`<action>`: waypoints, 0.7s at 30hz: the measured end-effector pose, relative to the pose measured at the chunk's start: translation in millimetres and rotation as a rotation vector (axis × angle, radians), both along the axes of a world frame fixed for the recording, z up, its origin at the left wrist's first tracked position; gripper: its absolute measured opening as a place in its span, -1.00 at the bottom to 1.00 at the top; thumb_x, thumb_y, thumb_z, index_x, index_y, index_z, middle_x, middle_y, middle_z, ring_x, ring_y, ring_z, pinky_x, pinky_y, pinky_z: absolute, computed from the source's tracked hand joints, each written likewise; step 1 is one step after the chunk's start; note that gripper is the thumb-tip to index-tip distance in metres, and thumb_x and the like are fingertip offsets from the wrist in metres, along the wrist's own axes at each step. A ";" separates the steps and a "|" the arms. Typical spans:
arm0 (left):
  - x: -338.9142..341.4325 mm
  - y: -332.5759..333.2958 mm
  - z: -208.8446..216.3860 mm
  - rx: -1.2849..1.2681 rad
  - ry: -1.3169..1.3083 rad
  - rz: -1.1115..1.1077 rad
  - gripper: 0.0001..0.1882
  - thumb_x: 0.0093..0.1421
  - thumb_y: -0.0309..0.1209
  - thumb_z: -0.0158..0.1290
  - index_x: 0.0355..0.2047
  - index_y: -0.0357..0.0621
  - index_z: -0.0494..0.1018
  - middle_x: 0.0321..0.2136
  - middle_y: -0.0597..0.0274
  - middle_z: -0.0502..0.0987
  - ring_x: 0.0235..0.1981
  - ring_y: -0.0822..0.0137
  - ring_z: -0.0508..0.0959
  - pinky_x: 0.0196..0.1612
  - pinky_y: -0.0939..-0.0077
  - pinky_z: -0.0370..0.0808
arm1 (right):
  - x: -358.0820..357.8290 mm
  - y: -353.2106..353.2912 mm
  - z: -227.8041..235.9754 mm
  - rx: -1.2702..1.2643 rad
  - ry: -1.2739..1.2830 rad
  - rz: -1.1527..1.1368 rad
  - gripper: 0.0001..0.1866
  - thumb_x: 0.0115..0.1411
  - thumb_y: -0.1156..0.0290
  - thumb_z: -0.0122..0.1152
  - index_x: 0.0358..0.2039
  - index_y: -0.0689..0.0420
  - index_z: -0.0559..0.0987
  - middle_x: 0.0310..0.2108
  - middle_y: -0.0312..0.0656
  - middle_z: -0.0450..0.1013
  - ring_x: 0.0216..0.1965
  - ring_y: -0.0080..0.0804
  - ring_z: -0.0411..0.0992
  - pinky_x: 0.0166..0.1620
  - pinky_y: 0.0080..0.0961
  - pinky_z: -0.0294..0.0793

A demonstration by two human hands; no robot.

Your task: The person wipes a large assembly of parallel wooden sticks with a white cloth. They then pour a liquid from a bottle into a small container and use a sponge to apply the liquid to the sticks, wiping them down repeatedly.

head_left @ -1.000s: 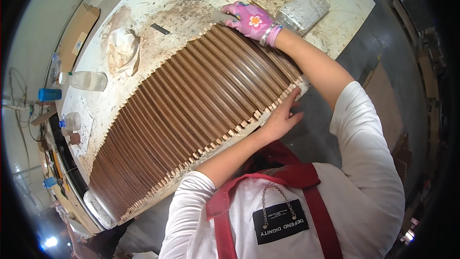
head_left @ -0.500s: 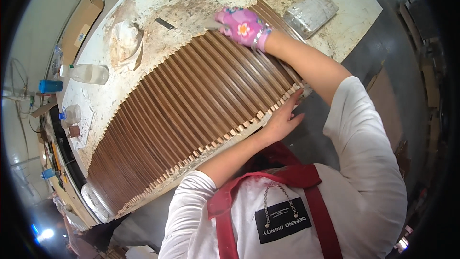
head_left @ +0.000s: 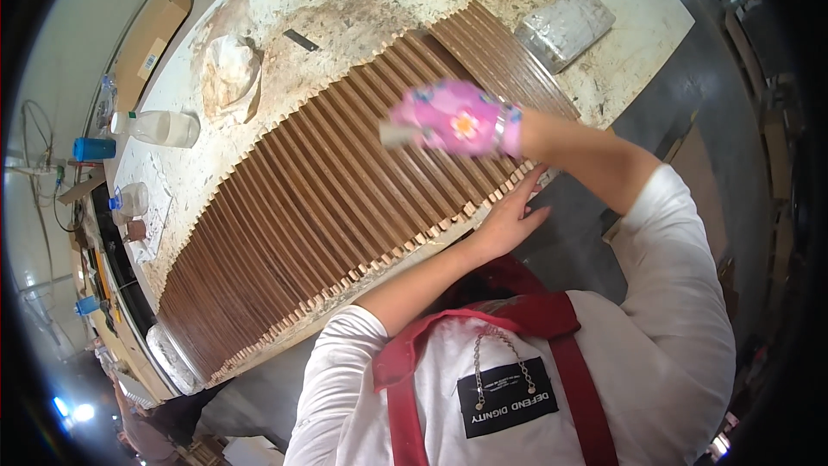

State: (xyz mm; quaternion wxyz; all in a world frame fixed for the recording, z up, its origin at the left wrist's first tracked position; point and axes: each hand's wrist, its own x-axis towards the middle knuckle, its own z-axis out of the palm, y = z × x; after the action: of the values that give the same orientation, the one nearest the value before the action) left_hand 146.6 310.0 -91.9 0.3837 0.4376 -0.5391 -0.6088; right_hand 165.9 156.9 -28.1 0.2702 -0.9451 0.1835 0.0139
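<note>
A long row of brown wooden strips (head_left: pixel 319 164) lies side by side, with pale cut ends along both edges. My right hand (head_left: pixel 457 121), in a pink flowered glove, is over the strips towards the right end, blurred by motion. Its fingers are closed on a small whitish pad (head_left: pixel 397 134), whose exact kind I cannot make out. My bare left hand (head_left: pixel 507 226) rests at the near edge, fingers stretched out against the strip ends and thumb apart. Beyond the gloved hand, a tight group of strips (head_left: pixel 509 47) lies at the far right end.
The strips lie on a stained white table (head_left: pixel 647 43). A plastic-wrapped block (head_left: pixel 566 28) sits at their right end, another wrapped block (head_left: pixel 172 362) at their left. Behind are a crumpled white bag (head_left: pixel 231 73), a dark flat piece (head_left: pixel 300 40) and a plastic bottle (head_left: pixel 164 129).
My gloved right hand has come from the far edge of the strips back towards me, carrying the whitish pad. My left hand stays at the near edge.
</note>
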 end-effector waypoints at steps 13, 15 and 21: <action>181.4 -120.8 101.8 -0.290 -0.736 0.262 -0.65 0.36 -0.23 -0.12 0.07 -0.02 0.44 0.04 0.20 0.49 0.08 0.23 0.46 0.12 0.29 0.43 | -131.3 -49.4 8.3 0.051 -0.489 -0.476 -0.48 0.21 0.01 0.14 0.06 0.08 0.46 -0.03 -0.10 0.49 -0.17 -0.20 0.52 -0.04 -0.29 0.49; 196.4 -149.3 87.7 -0.736 -1.009 0.143 -0.67 0.30 -0.30 -0.04 0.06 0.00 0.42 0.09 0.17 0.43 0.16 0.07 0.36 0.14 0.18 0.36 | -95.9 -42.7 20.7 0.104 -0.343 -0.496 -0.52 0.22 0.05 0.12 0.07 0.04 0.45 -0.06 -0.06 0.47 -0.13 -0.15 0.50 -0.06 -0.29 0.48; 209.7 -195.9 18.6 -0.913 -1.200 -0.089 -0.66 0.28 -0.27 -0.02 0.06 0.14 0.42 0.13 0.42 0.41 0.20 -0.02 0.29 0.11 0.08 0.38 | -51.1 -38.2 -21.0 -0.276 -0.193 -0.454 -0.66 0.25 0.22 0.06 -0.06 0.15 0.46 -0.27 -0.07 0.50 -0.41 -0.13 0.52 -0.36 -0.31 0.51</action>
State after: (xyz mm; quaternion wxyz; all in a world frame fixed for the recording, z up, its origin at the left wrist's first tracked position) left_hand 356.3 114.1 -73.4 0.1425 0.4695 -0.8714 0.0029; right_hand 114.7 118.7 -49.1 0.1514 -0.9046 0.3640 -0.1619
